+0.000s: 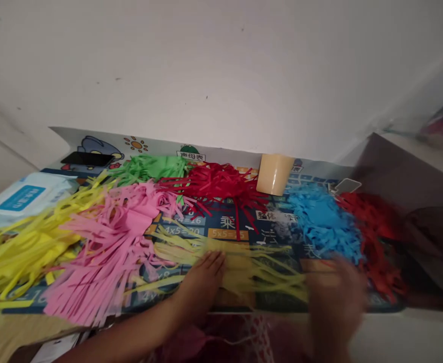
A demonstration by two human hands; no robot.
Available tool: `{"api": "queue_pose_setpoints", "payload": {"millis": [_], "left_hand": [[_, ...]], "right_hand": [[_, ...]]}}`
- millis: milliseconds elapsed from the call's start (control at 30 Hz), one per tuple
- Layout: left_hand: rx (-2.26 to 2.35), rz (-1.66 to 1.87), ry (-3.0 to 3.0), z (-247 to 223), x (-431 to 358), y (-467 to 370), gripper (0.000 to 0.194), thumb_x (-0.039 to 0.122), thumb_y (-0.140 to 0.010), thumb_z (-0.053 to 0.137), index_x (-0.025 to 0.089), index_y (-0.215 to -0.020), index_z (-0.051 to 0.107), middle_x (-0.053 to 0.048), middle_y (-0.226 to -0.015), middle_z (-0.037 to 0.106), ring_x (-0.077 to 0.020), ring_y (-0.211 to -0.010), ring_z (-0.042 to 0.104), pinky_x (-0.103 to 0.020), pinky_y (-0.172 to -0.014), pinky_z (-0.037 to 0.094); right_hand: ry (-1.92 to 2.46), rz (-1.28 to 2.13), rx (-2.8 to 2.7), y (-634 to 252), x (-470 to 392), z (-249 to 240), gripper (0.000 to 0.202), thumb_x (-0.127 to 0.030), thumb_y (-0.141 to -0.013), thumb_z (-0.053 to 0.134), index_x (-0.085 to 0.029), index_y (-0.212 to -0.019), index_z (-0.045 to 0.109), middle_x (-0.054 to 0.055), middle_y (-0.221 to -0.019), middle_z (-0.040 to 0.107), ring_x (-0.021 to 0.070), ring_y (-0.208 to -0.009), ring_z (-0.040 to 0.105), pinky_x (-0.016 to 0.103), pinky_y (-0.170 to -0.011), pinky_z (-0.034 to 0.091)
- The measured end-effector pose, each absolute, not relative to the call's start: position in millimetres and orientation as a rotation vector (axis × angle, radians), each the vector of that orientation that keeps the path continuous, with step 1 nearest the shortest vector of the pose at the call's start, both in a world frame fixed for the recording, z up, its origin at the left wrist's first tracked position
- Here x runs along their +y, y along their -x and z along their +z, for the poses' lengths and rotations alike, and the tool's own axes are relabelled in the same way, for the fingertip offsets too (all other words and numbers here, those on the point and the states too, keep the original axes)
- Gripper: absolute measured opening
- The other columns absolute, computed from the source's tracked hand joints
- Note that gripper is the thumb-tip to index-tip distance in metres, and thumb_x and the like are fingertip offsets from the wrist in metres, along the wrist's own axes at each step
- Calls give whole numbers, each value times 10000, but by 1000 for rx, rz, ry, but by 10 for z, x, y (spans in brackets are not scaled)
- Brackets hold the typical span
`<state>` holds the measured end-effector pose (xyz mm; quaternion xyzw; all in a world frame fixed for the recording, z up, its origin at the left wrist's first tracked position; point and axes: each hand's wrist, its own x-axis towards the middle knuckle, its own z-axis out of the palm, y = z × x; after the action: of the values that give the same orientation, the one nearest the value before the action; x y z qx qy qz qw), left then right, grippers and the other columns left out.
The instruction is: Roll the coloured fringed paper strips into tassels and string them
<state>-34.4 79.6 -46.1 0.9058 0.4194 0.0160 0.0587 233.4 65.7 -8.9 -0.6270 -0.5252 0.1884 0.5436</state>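
A yellow fringed paper sheet [236, 272] lies on the printed mat in front of me, its cut strips spreading to both sides. My left hand [204, 277] rests on the left part of its uncut middle, fingers laid flat on the paper. Over the ends of the right-hand strips is my right hand [335, 297], smeared by motion; its fingers cannot be made out, nor whether it touches a strip. Left of my left hand lies pink fringed paper [126, 227]. Blue fringed paper [323, 217] sits just beyond my right hand.
Yellow [43, 242], green [153, 169] and red fringed paper [221, 184] lie around the mat [191, 229], with more red paper [376, 237] at right. A cream cup [275, 175] stands at the back. A wipes pack [24, 196] and phone [89, 159] are at left.
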Motion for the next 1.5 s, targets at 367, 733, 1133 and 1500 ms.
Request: {"api": "queue_pose_setpoints", "payload": {"millis": [367, 733, 1133, 1500], "left_hand": [[1357, 466, -2423, -236, 1065, 831, 147, 244, -911, 568, 258, -889, 712, 15, -934, 759, -177, -942, 667, -347, -894, 379], [1679, 105, -2269, -122, 1450, 698, 318, 353, -873, 555, 194, -611, 640, -41, -660, 697, -214, -696, 631, -350, -743, 323], [1684, -61, -2293, -91, 1532, 653, 287, 342, -843, 563, 207, -602, 638, -40, -642, 699, -224, -687, 645, -373, -754, 360], [1515, 186, -2635, -103, 1523, 636, 174, 230, -811, 678, 231, -983, 653, -62, -1039, 679, -265, -1016, 568, -433, -912, 349]], "right_hand": [[1509, 648, -2149, -1771, 901, -405, 265, -293, -966, 455, -230, -848, 684, 46, -880, 732, 230, -836, 658, 374, -768, 418], [1828, 556, -2211, -1621, 1331, -303, 199, -300, -909, 578, -231, -765, 697, 13, -782, 726, 214, -731, 627, 324, -720, 326], [1859, 626, -2177, -1643, 1377, -304, 160, -305, -881, 628, -243, -751, 698, -3, -769, 730, 218, -734, 643, 334, -730, 326], [1953, 435, -2196, -1684, 1404, -208, 127, -323, -841, 656, -235, -749, 665, 4, -693, 694, 210, -664, 628, 333, -688, 346]]}}
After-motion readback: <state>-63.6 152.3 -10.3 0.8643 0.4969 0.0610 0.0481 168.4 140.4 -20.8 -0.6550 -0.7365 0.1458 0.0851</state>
